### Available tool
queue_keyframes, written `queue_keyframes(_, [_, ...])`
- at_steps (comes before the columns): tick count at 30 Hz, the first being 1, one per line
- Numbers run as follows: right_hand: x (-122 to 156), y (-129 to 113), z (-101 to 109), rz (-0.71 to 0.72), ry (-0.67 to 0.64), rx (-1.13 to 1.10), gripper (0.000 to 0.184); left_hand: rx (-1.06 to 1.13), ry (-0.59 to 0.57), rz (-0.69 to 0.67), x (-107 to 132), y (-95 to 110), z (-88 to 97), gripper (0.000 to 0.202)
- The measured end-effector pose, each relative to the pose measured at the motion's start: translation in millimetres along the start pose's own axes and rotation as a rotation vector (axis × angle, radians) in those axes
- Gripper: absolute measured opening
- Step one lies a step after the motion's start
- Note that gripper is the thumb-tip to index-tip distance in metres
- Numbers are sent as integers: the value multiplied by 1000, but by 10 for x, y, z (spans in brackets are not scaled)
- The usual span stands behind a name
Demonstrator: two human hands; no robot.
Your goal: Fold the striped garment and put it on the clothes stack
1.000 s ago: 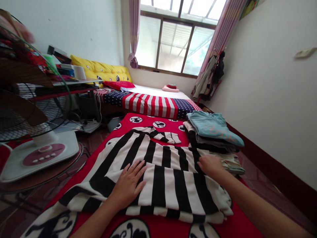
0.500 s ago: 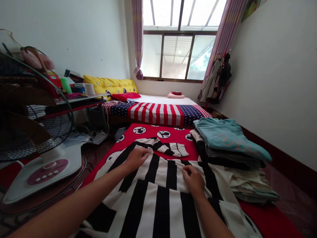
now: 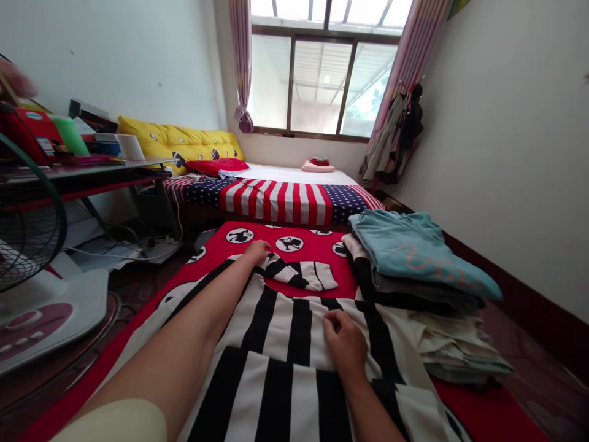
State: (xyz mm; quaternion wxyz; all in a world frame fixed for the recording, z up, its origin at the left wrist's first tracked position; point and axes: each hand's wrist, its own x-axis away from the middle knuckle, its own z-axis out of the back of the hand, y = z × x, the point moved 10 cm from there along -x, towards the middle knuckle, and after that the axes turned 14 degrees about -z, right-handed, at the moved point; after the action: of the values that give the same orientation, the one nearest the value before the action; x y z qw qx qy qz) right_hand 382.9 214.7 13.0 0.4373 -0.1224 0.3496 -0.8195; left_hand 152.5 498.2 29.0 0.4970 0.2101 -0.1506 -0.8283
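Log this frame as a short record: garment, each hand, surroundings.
Garment: black-and-white striped cloth garment, spread on a red blanket with round black-and-white prints
Left hand: at the garment's far edge, beside the striped sleeve; grip unclear
Right hand: over its striped middle, fingers curled; grip unclear
Right side: stack of folded clothes, light-blue garment uppermost
Beyond: bed with stars-and-stripes cloth cover
Left side: white-based fan, partly in view

Daylight is admitted through the broad, brown-framed glass window [image 3: 319, 80], its upper panes [image 3: 289, 13] bleached white — the dark reddish tiled floor [image 3: 547, 393] is left dim, and the view's edges are stretched.
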Motion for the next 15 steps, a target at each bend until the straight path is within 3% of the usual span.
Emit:
queue_keyframes(4, [-23, 41, -26, -62, -5, 20, 17, 42, -135, 5, -2, -40, -173, 28])
queue_keyframes(9, [-47, 76, -56, -73, -17, 3, 18, 118, -283, -25, 206, 183, -177, 36])
queue_keyframes(12, [-55, 77, -60, -54, -13, 2, 19, 140, -222, -78, 323, 426, 21, 29])
queue_keyframes(15, [-58, 77, -57, -36, -7, -9, 19, 165, -2, -149, 473, 691, 460, 20])
